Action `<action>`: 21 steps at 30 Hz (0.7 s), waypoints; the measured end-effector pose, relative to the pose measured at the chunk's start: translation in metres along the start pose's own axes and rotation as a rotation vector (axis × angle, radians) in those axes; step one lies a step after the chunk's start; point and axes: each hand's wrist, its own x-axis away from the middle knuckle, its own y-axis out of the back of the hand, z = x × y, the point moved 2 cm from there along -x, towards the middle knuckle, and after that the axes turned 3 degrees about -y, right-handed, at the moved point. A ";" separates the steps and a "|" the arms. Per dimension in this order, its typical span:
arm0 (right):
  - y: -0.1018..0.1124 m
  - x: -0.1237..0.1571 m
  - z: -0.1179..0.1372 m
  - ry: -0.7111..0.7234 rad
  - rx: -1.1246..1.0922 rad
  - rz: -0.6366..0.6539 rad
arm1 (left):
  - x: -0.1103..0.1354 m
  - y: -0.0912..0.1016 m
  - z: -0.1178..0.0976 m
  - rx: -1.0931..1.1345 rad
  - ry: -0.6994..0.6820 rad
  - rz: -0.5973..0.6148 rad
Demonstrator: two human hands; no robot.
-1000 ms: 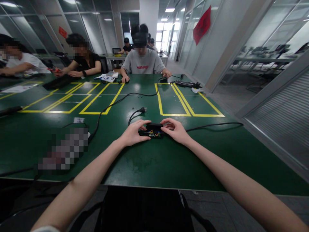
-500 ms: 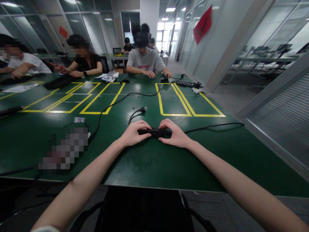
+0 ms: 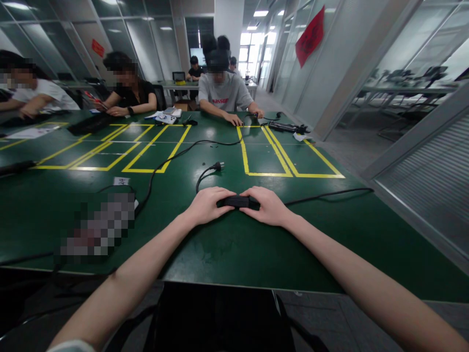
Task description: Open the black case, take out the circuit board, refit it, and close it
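A small black power adapter point(image 3: 239, 201) is at the front middle of the table, between my two hands. My left hand point(image 3: 210, 205) is closed on its left end, thumb in front and fingers behind. My right hand point(image 3: 269, 206) grips the right end in the same way. A black cable point(image 3: 330, 193) runs off to the right from behind my right hand. Just beyond my left hand lies a plug point(image 3: 218, 166) on a short curved cord. My fingers cover both ends of the adapter.
Yellow tape outlines point(image 3: 269, 174) mark the green table point(image 3: 205, 259). A blurred-out object point(image 3: 98, 225) with cables lies on the left. Across the table a person in a grey shirt point(image 3: 225, 90) handles small dark items. A folded black tripod-like thing point(image 3: 287, 127) lies at the far right.
My fingers have closed in over the adapter, and it appears tilted a little differently. Across the table, the person's hand has shifted to the right.
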 end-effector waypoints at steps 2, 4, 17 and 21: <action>0.000 0.001 0.000 0.001 0.027 0.007 | -0.001 0.000 0.000 -0.027 -0.025 0.014; 0.000 0.001 0.000 0.009 0.052 0.014 | -0.001 0.000 -0.001 -0.037 -0.047 0.023; 0.006 0.004 0.007 0.143 0.208 -0.038 | -0.003 -0.005 -0.010 -0.052 -0.144 0.066; 0.004 0.002 0.006 0.156 0.167 -0.090 | -0.003 -0.002 -0.012 -0.052 -0.134 0.018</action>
